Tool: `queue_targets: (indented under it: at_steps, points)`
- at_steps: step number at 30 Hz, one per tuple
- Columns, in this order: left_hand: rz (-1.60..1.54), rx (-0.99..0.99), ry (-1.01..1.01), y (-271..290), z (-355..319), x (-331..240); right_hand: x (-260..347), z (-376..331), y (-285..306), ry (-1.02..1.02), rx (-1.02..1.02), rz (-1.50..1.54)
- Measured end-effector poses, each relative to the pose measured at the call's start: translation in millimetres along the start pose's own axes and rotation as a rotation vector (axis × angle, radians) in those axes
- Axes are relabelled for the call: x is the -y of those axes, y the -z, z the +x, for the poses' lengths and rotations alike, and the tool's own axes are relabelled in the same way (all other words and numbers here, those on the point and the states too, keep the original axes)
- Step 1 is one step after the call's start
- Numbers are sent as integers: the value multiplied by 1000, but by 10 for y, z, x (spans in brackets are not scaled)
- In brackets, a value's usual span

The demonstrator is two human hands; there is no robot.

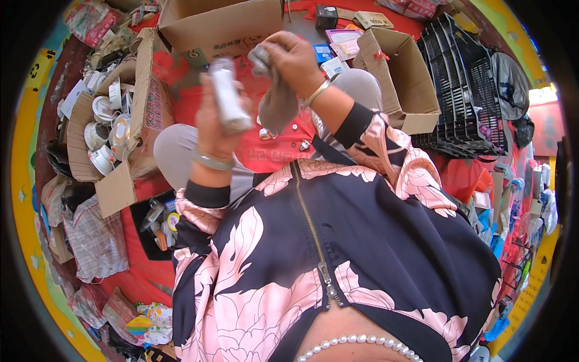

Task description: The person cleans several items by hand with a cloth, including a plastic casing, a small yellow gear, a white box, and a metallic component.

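Observation:
My left hand (212, 123) is closed around a pale, oblong block-shaped object (228, 96), held upright and smeared by motion, so its kind does not show. To the right of it, my right hand (294, 59) pinches a limp grey-brown cloth (278, 104), which hangs down between my knees. The bunched top of the cloth sits at the fingertips, apart from the pale object. Below the hands, a few small bits, among them a little metal part (304, 145), lie on the red ground sheet (259, 155).
An open cardboard box (148, 108) of white round fittings stands on the left. Another large carton (220, 27) is ahead, and a smaller one (416, 90) is on the right beside a black plastic crate (458, 90). A black tray (145, 232) of tools lies at lower left.

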State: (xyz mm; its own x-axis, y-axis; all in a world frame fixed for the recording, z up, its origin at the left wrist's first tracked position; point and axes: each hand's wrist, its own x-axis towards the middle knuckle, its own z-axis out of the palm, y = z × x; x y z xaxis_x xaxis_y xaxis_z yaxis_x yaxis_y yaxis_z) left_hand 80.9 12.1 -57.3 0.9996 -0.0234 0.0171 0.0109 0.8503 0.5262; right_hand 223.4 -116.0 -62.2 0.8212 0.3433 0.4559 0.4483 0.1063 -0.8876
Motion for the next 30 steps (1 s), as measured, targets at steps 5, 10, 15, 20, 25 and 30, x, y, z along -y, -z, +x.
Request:
queue_targets:
  at_steps: [5,10,15,20,25,30]
  points:
    - [-18,-227,-410,346,-771,-737,-349,141,598,-585,-81,546]
    - [39,-738,-645,1235,-2051,-877,-841,68,1014,-793,-137,782]
    - [385,-1383,-739,2624,-3440,-188,-781,97,976,-769,-137,844]
    - [1606,-1453,-160,3037,-4276,176,-741,125,920,-865,-160,900]
    - [860,-2134,-86,1618,-3036,-517,-902,134,1047,-802,-275,856]
    - [1533,-1558,-1015,684,-1904,-1164,-941,182,1137,-758,-313,976]
